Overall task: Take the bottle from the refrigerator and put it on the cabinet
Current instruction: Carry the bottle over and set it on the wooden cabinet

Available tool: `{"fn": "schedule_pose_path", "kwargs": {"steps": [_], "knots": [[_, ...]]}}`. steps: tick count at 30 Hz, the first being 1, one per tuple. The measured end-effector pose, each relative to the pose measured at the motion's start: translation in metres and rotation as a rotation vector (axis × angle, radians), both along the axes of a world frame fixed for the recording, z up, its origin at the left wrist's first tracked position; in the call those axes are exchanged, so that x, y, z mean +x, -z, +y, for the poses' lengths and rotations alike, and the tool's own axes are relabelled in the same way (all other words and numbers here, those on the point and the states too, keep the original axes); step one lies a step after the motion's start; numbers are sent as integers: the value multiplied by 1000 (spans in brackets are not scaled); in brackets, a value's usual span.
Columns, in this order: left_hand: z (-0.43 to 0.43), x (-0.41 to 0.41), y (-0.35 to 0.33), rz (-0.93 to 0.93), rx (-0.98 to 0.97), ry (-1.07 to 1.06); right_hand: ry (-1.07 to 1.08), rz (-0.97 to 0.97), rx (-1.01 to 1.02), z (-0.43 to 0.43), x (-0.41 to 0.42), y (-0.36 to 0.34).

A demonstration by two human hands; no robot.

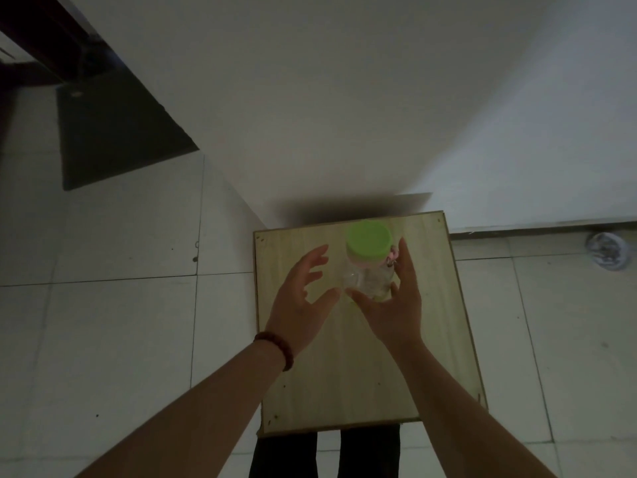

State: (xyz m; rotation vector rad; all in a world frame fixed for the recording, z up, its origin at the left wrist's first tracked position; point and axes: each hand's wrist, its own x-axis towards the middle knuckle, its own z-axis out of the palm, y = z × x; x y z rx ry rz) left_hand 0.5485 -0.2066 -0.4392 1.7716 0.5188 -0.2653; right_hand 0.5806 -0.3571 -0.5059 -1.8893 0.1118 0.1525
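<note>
The clear bottle (368, 274) with its green lid (369, 240) stands upright on the wooden cabinet top (344, 367), toward the far edge, close to the white wall (310, 98). The right hand (396, 305) is open around it, thumb low at the near side of the glass, fingers up along the right side; whether skin touches glass I cannot tell. The left hand (300, 301) is open too, fingers spread, just beside the bottle and apart from it. A dark bead bracelet (277, 348) circles the left wrist. Pale floor tiles (120, 322) surround the cabinet, dim light all round
</note>
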Motion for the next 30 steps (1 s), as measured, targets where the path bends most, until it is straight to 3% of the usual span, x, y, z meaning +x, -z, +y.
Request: {"fn": "schedule_pose_path", "kwargs": {"steps": [16,30], "knots": [[-23,-10,1,38,14,-22,2,90,25,-23,-22,4],[-29,-2,-37,-10,36,-37,-65,30,-10,-45,-31,-32]]}}
